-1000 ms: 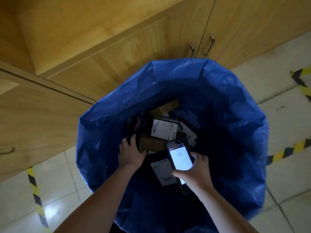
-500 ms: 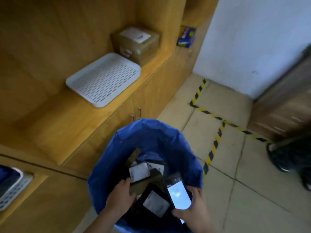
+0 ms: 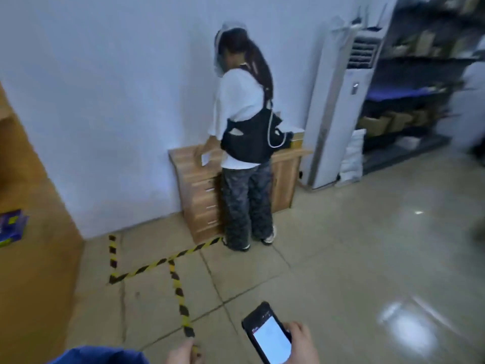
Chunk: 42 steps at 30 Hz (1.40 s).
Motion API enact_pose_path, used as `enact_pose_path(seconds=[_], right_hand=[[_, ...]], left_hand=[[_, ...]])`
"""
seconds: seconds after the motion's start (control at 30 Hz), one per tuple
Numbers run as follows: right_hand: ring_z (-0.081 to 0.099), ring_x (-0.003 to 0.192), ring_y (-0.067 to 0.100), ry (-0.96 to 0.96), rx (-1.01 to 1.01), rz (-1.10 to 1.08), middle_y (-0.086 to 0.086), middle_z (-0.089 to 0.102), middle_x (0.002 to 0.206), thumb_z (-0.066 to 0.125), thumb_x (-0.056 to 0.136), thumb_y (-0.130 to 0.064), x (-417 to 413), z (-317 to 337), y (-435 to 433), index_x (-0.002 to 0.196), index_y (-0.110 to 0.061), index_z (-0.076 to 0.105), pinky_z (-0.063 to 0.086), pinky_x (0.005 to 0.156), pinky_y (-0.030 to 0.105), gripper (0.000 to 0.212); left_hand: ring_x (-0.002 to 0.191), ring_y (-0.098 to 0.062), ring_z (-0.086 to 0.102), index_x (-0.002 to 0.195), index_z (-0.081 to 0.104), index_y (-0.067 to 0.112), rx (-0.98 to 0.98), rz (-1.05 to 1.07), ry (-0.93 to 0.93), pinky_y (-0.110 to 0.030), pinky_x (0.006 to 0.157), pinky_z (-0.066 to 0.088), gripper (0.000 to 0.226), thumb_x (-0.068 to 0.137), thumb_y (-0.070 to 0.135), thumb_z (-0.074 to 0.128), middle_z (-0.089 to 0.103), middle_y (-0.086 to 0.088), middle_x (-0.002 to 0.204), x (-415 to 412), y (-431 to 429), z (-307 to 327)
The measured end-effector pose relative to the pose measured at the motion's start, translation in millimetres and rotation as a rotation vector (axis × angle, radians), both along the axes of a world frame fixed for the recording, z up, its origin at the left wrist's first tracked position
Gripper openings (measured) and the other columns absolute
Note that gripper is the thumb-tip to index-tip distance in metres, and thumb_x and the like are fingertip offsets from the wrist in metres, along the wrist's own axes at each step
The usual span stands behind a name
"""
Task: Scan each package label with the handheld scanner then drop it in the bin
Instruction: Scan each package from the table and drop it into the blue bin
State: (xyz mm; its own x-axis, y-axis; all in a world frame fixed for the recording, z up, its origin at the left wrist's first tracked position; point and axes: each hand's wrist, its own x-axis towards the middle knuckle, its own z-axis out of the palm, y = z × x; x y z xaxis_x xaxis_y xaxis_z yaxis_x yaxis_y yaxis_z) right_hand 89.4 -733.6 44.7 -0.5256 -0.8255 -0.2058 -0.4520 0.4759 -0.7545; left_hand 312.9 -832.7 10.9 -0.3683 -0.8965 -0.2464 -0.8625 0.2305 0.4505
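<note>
The handheld scanner (image 3: 270, 337), a black phone-like device with a lit white screen, is at the bottom edge of the view, and my right hand (image 3: 301, 345) grips it from the right side. Only the top of my left hand (image 3: 183, 353) shows at the bottom edge, just right of the blue bin's rim (image 3: 99, 355); its fingers are cut off by the frame. No package is in view, and the inside of the bin is hidden.
Another person (image 3: 246, 143) stands at a low wooden drawer cabinet (image 3: 199, 190) against the white wall. A tall white air conditioner (image 3: 338, 109) and dark shelves (image 3: 420, 88) with boxes stand at the right. Yellow-black tape (image 3: 162, 264) crosses the tiled floor. Wooden shelving (image 3: 31, 271) fills the left.
The view has swung up from the bin's inside to the room. My left hand has left the packages in the bin. My right hand still holds the scanner.
</note>
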Motion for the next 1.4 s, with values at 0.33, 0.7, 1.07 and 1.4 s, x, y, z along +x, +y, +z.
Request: enact_pose_path(seconds=[0.33, 0.7, 1.07, 1.4], right_hand=[[0.050, 0.084, 0.003, 0.037, -0.027, -0.443, -0.007, 0.033, 0.106, 0.074, 0.044, -0.035, -206.5, 18.5, 201.1, 0.108, -0.024, 0.045, 0.043, 0.061, 0.014, 0.071], [0.043, 0.102, 0.003, -0.048, 0.150, -1.112, -0.009, 0.030, 0.112, 0.074, 0.054, -0.041, -303.2, 12.7, 398.2, 0.109, -0.031, 0.030, 0.041, 0.088, 0.016, 0.071], [0.045, 0.094, 0.003, -0.128, 0.105, -1.595, -0.007, 0.026, 0.112, 0.078, 0.042, -0.039, -377.2, -7.0, 478.8, 0.112, -0.021, 0.038, 0.039, 0.072, 0.015, 0.083], [0.045, 0.090, -0.002, -0.122, 0.094, -1.884, -0.009, 0.030, 0.106, 0.078, 0.044, -0.033, -367.7, -36.9, 542.8, 0.113, -0.018, 0.045, 0.038, 0.063, 0.011, 0.078]], left_hand=[[0.078, -0.009, 0.057, 0.113, 0.058, 0.030, 0.082, -0.497, 0.106, -0.018, 0.082, 0.047, 0.032, 0.089, 0.008, 0.060, 0.062, 0.002, 0.088, -293.2, 64.4, 31.0], [0.061, 0.009, 0.050, 0.107, 0.060, 0.030, 0.168, -1.117, 0.111, -0.005, 0.067, 0.037, 0.034, 0.079, 0.012, 0.065, 0.061, 0.009, 0.071, -555.3, 225.4, 11.6], [0.080, -0.005, 0.057, 0.100, 0.054, 0.033, 0.221, -1.528, 0.128, -0.009, 0.072, 0.040, 0.031, 0.076, 0.032, 0.074, 0.061, 0.008, 0.088, -756.0, 329.3, -23.2], [0.120, -0.011, 0.042, 0.132, 0.043, 0.038, 0.120, -1.882, 0.118, -0.025, 0.087, 0.046, 0.055, 0.083, 0.053, 0.064, 0.038, 0.013, 0.129, -822.2, 499.7, -37.6]])
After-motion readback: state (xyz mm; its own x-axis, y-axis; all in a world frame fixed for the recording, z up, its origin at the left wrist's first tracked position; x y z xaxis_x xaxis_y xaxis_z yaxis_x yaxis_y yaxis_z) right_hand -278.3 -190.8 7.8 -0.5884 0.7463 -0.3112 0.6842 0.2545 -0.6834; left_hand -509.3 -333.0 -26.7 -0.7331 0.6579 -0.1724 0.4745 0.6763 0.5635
